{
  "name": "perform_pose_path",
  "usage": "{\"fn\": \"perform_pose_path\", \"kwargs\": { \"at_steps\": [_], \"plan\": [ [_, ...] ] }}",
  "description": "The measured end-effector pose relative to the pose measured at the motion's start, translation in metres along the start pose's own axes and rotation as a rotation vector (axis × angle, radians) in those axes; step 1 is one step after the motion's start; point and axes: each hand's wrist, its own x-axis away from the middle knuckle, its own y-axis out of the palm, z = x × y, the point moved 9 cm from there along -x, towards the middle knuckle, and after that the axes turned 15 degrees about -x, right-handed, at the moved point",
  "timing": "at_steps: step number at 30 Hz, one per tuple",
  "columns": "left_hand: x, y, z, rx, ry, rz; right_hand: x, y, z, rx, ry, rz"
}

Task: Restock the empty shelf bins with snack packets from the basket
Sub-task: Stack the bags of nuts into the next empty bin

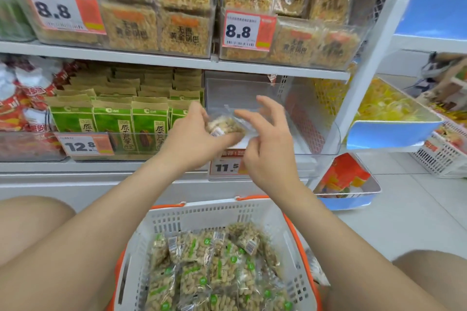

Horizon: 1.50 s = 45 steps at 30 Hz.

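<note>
**A:** Where is the snack packet (225,125)?

**B:** In the left hand (194,135), whose fingers curl round it. It is held up at the front of the clear bin (298,98) on the lower shelf.

**A:** And the right hand (267,149)?

**B:** Just beside the packet, fingers spread and loose, gripping nothing. I cannot tell whether a fingertip touches the wrapper.

**A:** The basket (202,212)?

**B:** White with orange handles, low between the person's knees, under both forearms. More packets (214,267) are heaped inside it.

**A:** What is next to the bin?

**B:** Green packets (111,124) stand in rows just to its left. A price tag (226,166) reading 11.5 sits below its front.
</note>
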Motion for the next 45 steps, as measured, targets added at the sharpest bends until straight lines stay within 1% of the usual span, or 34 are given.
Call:
{"fn": "perform_pose_path", "kwargs": {
  "at_steps": [2, 3, 4, 6, 8, 9, 11, 13, 15, 17, 20, 22, 24, 25, 27, 29, 31, 33, 36, 38, 40, 42, 43, 45],
  "plan": [
    [-0.008, -0.001, -0.004, 0.124, -0.113, 0.019, -0.007, 0.014, -0.01, 0.133, -0.165, -0.147],
    [-0.012, 0.001, -0.003, 0.209, -0.145, 0.013, -0.01, 0.021, -0.011, 0.19, -0.212, -0.21],
    [-0.015, 0.003, 0.001, 0.298, -0.161, -0.006, -0.014, 0.025, -0.009, 0.241, -0.234, -0.25],
    [-0.02, 0.011, 0.01, 0.428, -0.163, -0.073, -0.025, 0.027, -0.001, 0.306, -0.219, -0.258],
    [-0.026, 0.012, 0.017, 0.472, -0.152, -0.092, -0.039, 0.026, 0.015, 0.295, -0.173, -0.258],
    [-0.031, 0.009, 0.018, 0.49, -0.155, -0.07, -0.047, 0.026, 0.026, 0.253, -0.125, -0.285],
    [-0.044, 0.0, 0.016, 0.563, -0.173, 0.005, -0.061, 0.03, 0.05, 0.095, 0.049, -0.384],
    [-0.057, -0.001, 0.007, 0.595, -0.209, 0.03, -0.071, 0.036, 0.07, -0.054, 0.256, -0.47],
    [-0.067, 0.003, 0.002, 0.454, -0.179, -0.01, -0.077, 0.043, 0.09, -0.184, 0.457, -0.513],
    [-0.073, 0.005, 0.002, 0.283, -0.107, -0.031, -0.08, 0.049, 0.109, -0.268, 0.618, -0.519],
    [-0.085, 0.001, 0.004, 0.108, -0.014, 0.034, -0.084, 0.052, 0.134, -0.357, 0.697, -0.442],
    [-0.093, 0.0, 0.006, -0.089, 0.041, 0.081, -0.082, 0.056, 0.147, -0.447, 0.74, -0.39],
    [-0.099, 0.0, 0.008, -0.317, 0.083, 0.144, -0.08, 0.062, 0.152, -0.516, 0.774, -0.357],
    [-0.099, -0.001, 0.01, -0.393, 0.1, 0.18, -0.08, 0.066, 0.151, -0.556, 0.787, -0.342],
    [-0.099, 0.001, 0.019, -0.462, 0.181, 0.232, -0.082, 0.074, 0.147, -0.583, 0.777, -0.354],
    [-0.099, 0.008, 0.032, -0.57, 0.306, 0.249, -0.089, 0.076, 0.141, -0.473, 0.678, -0.403],
    [-0.097, 0.015, 0.039, -0.655, 0.392, 0.233, -0.097, 0.071, 0.134, -0.412, 0.579, -0.408],
    [-0.097, 0.018, 0.037, -0.624, 0.388, 0.162, -0.103, 0.056, 0.131, -0.404, 0.523, -0.349],
    [-0.091, 0.02, 0.035, -0.634, 0.392, 0.142, -0.102, 0.039, 0.126, -0.392, 0.469, -0.325],
    [-0.088, 0.018, 0.037, -0.668, 0.391, 0.163, -0.098, 0.031, 0.124, -0.424, 0.46, -0.304],
    [-0.085, 0.01, 0.041, -0.622, 0.388, 0.243, -0.094, 0.022, 0.126, -0.477, 0.491, -0.242],
    [-0.082, 0.001, 0.045, -0.504, 0.385, 0.336, -0.092, 0.017, 0.129, -0.555, 0.536, -0.201],
    [-0.081, -0.002, 0.044, -0.405, 0.37, 0.36, -0.09, 0.016, 0.132, -0.61, 0.565, -0.183],
    [-0.082, -0.004, 0.036, -0.168, 0.277, 0.362, -0.085, 0.019, 0.138, -0.72, 0.674, -0.165]
  ]
}}
